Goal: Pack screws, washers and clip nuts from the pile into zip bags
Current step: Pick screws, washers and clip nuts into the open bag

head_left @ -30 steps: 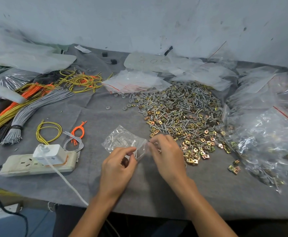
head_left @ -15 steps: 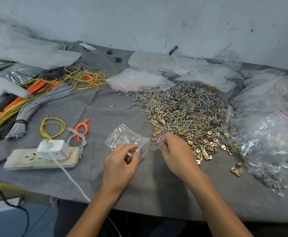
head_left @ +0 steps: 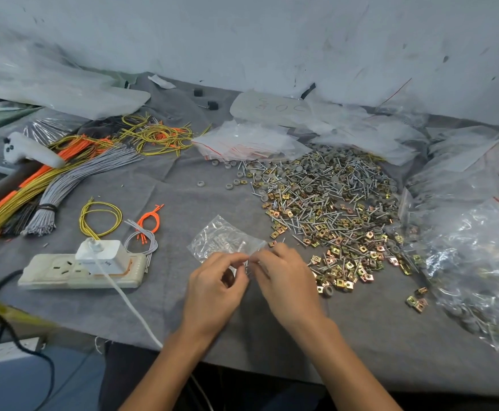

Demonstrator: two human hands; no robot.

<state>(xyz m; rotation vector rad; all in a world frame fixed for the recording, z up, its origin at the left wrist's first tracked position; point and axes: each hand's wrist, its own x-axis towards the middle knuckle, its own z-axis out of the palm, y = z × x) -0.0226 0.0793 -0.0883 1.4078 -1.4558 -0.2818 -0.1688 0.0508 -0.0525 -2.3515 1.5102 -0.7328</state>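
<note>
Far left of the gray cloth surface (head_left: 183, 315): bundled wires (head_left: 43, 188) in orange, yellow and gray, with a white controller (head_left: 28, 149) lying across them. Next over, a power strip (head_left: 64, 274) with a white charger (head_left: 103, 256) plugged in and its cable running off the near edge. A yellow wire loop (head_left: 100, 218) and a few orange leads (head_left: 150, 219) lie just behind the strip. Centre: a small clear zip bag (head_left: 221, 241) lies on the surface with its near edge lifted, and some pale parts are already inside. The left hand (head_left: 215, 289) has its fingers curled and pinches the bag's mouth. The right hand (head_left: 287, 280) meets it fingertip to fingertip, fingers curled, pinching the same edge from the other side. Something thin and metallic shows between the two hands, too small to identify. Just right of the hands and running back toward the wall is the pile (head_left: 331, 209) of screws, gray washers and brass-coloured clip nuts, spread loose. A stack of empty bags (head_left: 248, 143) sits at the pile's far left corner. Far right: large clear bags (head_left: 473, 256) holding the same kind of hardware, touching the pile's edge.
</note>
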